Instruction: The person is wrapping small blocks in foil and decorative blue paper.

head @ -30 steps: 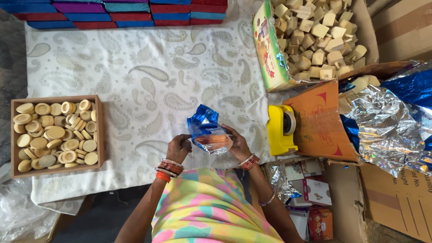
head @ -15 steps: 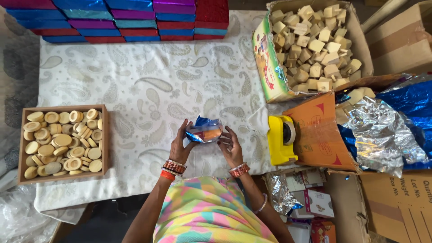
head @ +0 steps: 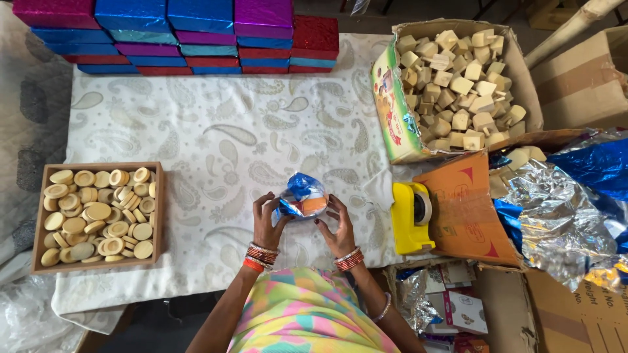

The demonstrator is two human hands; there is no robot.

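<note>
A small round object half wrapped in shiny blue foil sits between both my hands, low over the patterned white cloth. My left hand presses the foil on its left side, fingers curled against it. My right hand holds the right side, where an orange part of the object shows through the foil. Both wrists wear red and gold bangles.
A wooden tray of several round tan discs lies at the left. A yellow tape dispenser stands just right of my hands. A cardboard box of tan blocks is at the back right, foil sheets at the right, stacked shiny boxes along the far edge.
The foil has been folded down tighter around the object, which now sits lower and closer to the cloth. My hands have shifted from lifting the foil to cupping its sides.
</note>
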